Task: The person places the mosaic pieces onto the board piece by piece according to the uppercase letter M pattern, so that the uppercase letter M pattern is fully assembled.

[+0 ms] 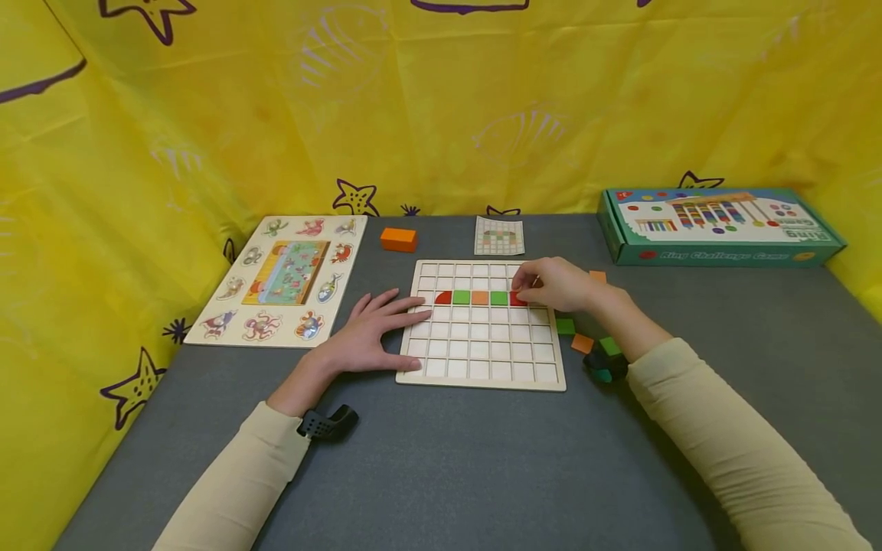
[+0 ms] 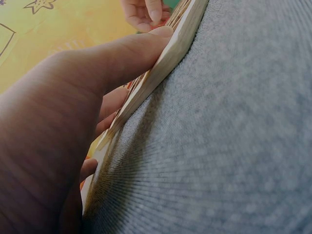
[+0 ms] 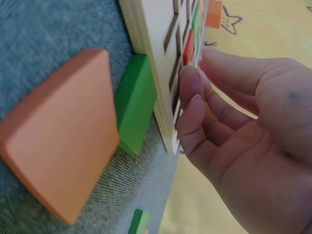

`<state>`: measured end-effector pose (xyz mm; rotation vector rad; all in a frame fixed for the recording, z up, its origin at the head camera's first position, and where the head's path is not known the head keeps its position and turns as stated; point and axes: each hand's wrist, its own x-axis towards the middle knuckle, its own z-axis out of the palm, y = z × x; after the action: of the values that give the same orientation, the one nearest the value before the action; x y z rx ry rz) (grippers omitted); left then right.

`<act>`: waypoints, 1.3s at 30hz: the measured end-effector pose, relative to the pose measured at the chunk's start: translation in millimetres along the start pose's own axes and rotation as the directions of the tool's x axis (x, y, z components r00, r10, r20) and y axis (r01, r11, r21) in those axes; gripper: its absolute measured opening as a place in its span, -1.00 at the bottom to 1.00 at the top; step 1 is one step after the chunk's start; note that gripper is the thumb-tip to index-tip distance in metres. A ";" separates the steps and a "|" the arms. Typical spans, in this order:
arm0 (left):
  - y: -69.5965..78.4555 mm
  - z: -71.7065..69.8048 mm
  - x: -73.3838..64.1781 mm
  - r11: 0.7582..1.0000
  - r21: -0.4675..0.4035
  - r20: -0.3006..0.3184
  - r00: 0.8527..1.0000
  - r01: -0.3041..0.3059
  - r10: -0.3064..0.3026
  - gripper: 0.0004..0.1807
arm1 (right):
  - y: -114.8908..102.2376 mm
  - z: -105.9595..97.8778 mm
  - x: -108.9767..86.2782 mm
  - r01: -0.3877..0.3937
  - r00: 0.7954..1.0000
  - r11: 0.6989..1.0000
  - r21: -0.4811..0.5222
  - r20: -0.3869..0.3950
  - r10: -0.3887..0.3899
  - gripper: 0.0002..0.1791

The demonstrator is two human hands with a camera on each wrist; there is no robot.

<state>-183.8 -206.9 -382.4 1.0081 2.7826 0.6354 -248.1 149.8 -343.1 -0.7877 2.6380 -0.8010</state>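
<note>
A wooden grid board [image 1: 482, 385] lies on the grey table. My left hand [image 1: 368, 337] rests at its left edge with fingers spread, thumb near the front corner. My right hand [image 1: 554, 283] pinches a red piece [image 1: 517, 299] in the grid's second row from the back; the fingertips partly cover it. Left of it in that row lie a green square [image 1: 499, 298], an orange square [image 1: 480, 297], another green square [image 1: 462, 297] and a red piece with a rounded corner [image 1: 444, 298]. Beside the board's right edge, below my right hand, lie a green tile [image 3: 136, 105] and an orange tile [image 3: 63, 131].
A pattern card [image 1: 499, 236] lies behind the board, with an orange block [image 1: 399, 239] to its left. The sea-animal puzzle [image 1: 276, 337] stands at the left, the green game box [image 1: 723, 255] at the back right. Several loose tiles lie by the right forearm. Yellow cloth [image 1: 441, 99] hangs behind.
</note>
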 end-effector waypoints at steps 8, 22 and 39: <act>0.8 -0.2 0.3 1.000 -0.005 0.001 1.000 0.000 0.000 -0.09 | 1.6 -8.4 -7.7 0.001 1.000 1.000 0.022 0.008 -0.001 -0.84; -1.5 0.3 0.7 1.000 -0.004 -0.008 1.000 -0.020 0.020 -0.09 | 13.3 -13.4 -34.2 0.034 0.999 0.999 0.010 0.004 -0.034 -0.83; -2.7 -0.7 -0.4 1.000 0.001 -0.011 1.000 -0.018 0.018 -0.08 | 26.6 -12.2 -61.3 0.024 0.998 0.998 0.049 0.062 -0.027 -0.80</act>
<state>-185.2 -209.2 -382.9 1.0337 2.7866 0.6446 -214.3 208.7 -342.6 -0.8214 2.5488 -0.8304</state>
